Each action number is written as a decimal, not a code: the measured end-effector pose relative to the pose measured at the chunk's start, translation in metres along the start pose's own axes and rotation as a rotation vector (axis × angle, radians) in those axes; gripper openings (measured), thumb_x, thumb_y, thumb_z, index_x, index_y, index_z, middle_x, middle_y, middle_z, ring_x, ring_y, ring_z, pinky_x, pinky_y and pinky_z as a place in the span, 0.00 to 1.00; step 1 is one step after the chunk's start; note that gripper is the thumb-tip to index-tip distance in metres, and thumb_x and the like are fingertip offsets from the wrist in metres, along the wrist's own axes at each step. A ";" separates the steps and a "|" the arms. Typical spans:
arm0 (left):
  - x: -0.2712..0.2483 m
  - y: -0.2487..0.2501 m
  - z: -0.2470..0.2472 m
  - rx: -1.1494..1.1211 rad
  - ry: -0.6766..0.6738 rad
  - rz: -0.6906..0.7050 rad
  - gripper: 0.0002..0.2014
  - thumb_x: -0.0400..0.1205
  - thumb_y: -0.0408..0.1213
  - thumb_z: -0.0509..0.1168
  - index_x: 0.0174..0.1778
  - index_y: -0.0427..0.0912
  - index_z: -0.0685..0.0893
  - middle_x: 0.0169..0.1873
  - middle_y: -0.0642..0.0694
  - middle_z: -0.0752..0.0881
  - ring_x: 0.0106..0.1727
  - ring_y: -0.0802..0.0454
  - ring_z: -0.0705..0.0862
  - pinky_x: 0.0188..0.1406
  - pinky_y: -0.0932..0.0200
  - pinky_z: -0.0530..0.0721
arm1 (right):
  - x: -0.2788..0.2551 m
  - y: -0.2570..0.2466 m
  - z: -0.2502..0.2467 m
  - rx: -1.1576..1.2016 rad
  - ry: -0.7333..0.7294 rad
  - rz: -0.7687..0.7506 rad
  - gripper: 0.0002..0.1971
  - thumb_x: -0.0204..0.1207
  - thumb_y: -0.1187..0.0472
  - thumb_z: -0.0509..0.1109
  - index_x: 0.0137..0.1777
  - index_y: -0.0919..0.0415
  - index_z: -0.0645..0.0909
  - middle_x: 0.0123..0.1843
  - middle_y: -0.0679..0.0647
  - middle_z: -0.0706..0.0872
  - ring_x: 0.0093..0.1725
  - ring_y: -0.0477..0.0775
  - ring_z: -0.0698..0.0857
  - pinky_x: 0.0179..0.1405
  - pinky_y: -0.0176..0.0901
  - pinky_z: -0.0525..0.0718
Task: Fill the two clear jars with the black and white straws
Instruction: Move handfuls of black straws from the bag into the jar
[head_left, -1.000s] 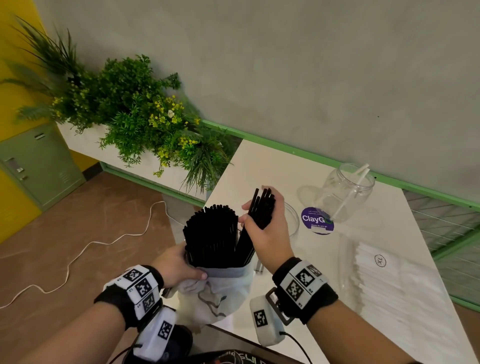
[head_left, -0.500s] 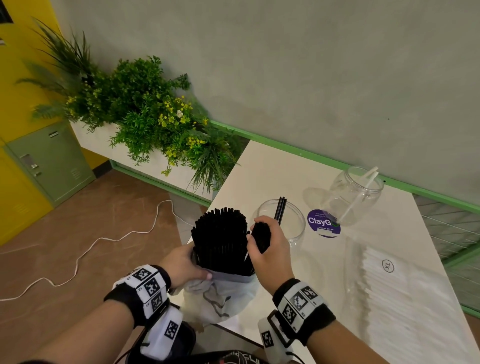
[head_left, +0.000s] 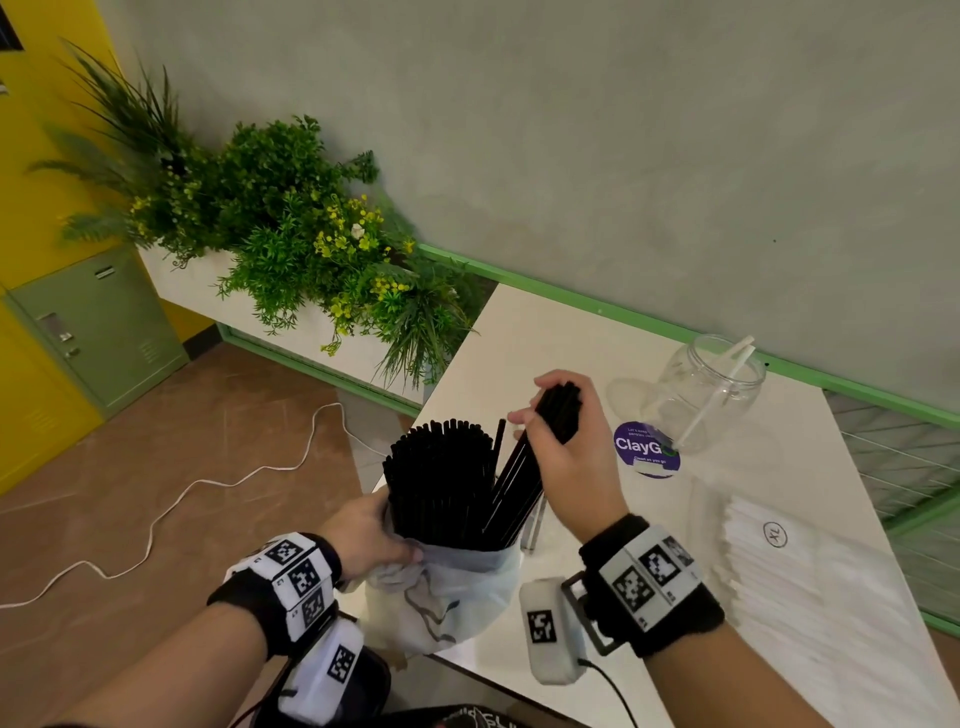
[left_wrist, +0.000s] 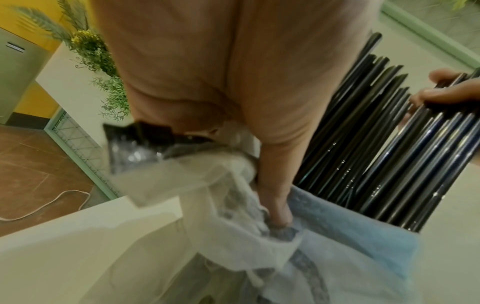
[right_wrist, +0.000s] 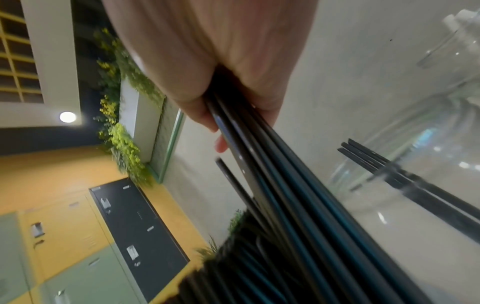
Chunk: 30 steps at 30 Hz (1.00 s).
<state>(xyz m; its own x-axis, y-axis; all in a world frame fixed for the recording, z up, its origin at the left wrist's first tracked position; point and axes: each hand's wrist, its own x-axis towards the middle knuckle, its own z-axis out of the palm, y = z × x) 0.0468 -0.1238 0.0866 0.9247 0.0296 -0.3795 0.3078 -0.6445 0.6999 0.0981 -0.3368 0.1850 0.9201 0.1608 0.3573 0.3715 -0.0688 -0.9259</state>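
Note:
A tall bundle of black straws (head_left: 441, 478) stands in a crumpled plastic bag (head_left: 441, 597) at the table's near left corner. My left hand (head_left: 395, 545) grips the bag's rim, its thumb pinching the plastic (left_wrist: 275, 216). My right hand (head_left: 550, 415) grips a handful of black straws (right_wrist: 285, 174), tilted up and right out of the bundle. One clear jar (right_wrist: 415, 185), hidden behind that hand in the head view, holds a few black straws (right_wrist: 376, 162). The other clear jar (head_left: 711, 395) stands near the wall with white straws (head_left: 722, 389) in it.
A pack of white straws (head_left: 810, 571) lies on the right of the white table (head_left: 519, 338). A purple ClayGo sticker (head_left: 647, 449) sits between the jars. A planter with greenery (head_left: 291, 234) borders the table's left; a white cable (head_left: 208, 483) runs across the floor.
My right hand dropped back to the bundle half a second ago and has come up again with a handful of black straws, covering the near jar. The left hand stays on the bag.

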 end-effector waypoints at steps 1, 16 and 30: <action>0.001 0.000 0.000 -0.002 -0.003 0.000 0.25 0.67 0.39 0.80 0.55 0.55 0.76 0.51 0.52 0.85 0.56 0.53 0.83 0.56 0.60 0.79 | 0.005 -0.003 -0.003 0.029 -0.011 0.022 0.17 0.78 0.77 0.65 0.55 0.54 0.75 0.42 0.58 0.80 0.44 0.50 0.86 0.51 0.56 0.85; 0.006 -0.001 -0.001 0.025 0.004 -0.014 0.33 0.67 0.39 0.80 0.68 0.46 0.76 0.55 0.51 0.84 0.59 0.52 0.81 0.60 0.60 0.77 | 0.045 -0.050 -0.029 0.157 0.076 0.021 0.14 0.78 0.77 0.64 0.56 0.59 0.73 0.45 0.54 0.77 0.43 0.58 0.88 0.51 0.59 0.88; 0.005 0.001 -0.001 0.026 0.004 -0.050 0.31 0.66 0.35 0.80 0.66 0.45 0.78 0.51 0.53 0.83 0.56 0.53 0.81 0.57 0.62 0.76 | 0.078 -0.062 -0.075 0.155 0.340 -0.168 0.16 0.79 0.77 0.60 0.55 0.55 0.70 0.47 0.54 0.75 0.44 0.56 0.87 0.50 0.55 0.87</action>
<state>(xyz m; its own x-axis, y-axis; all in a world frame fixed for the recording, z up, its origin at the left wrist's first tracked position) 0.0520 -0.1231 0.0862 0.9092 0.0658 -0.4111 0.3482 -0.6614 0.6643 0.1560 -0.3944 0.2793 0.8464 -0.1792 0.5015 0.5211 0.0845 -0.8493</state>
